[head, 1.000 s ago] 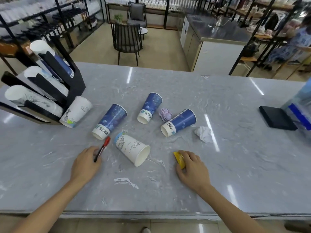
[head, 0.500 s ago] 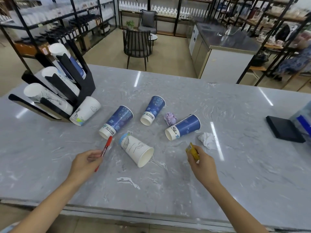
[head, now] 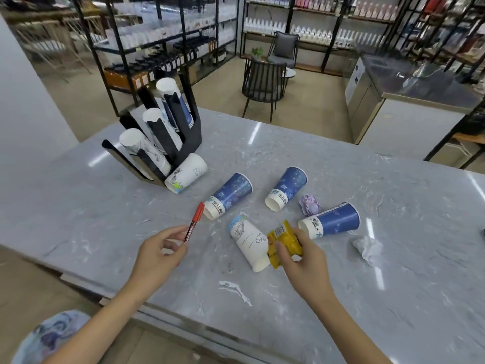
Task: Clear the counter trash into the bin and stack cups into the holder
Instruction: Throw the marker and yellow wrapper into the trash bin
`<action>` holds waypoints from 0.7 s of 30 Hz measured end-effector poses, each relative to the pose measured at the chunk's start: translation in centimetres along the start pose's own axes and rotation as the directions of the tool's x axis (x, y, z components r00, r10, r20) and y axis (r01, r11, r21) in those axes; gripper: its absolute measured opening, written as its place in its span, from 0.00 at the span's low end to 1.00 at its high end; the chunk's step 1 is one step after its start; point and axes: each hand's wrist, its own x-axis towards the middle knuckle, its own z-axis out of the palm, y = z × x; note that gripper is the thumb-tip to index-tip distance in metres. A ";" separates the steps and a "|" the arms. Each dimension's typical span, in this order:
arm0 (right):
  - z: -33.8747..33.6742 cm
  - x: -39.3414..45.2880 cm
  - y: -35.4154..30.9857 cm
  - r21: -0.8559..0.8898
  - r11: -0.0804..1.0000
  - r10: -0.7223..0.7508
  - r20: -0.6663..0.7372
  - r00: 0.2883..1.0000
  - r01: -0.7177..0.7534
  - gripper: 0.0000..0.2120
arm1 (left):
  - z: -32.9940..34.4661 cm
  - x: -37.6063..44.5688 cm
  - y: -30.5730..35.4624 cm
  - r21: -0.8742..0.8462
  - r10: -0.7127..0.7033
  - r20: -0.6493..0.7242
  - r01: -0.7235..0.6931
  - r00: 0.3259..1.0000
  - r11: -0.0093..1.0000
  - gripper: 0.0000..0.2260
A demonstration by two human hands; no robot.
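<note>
My left hand holds a red marker above the marble counter. A crumpled yellow wrapper is gripped in my right hand, lifted over a white cup that lies on its side. Three blue cups lie tipped over: one beyond the marker, one further back, one to the right. Another white cup rests against the black cup holder, which carries three slanted stacks. A purple paper ball and a white paper ball lie on the counter.
The counter's near edge runs diagonally below my arms. Beyond the counter stand a black chair, shelving with bottles and a steel-topped cabinet. No bin is in view.
Both hands have lifted off the counter, the left with the marker, the right with the yellow wrapper now raised toward the middle. The camera has turned left.
</note>
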 end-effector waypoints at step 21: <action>23.6 -3.4 -14.3 0.225 0.969 -0.195 0.442 0.876 0.102 0.12 | -20.4 -9.0 -8.7 -0.160 -0.175 -0.351 0.125 0.920 0.979 0.16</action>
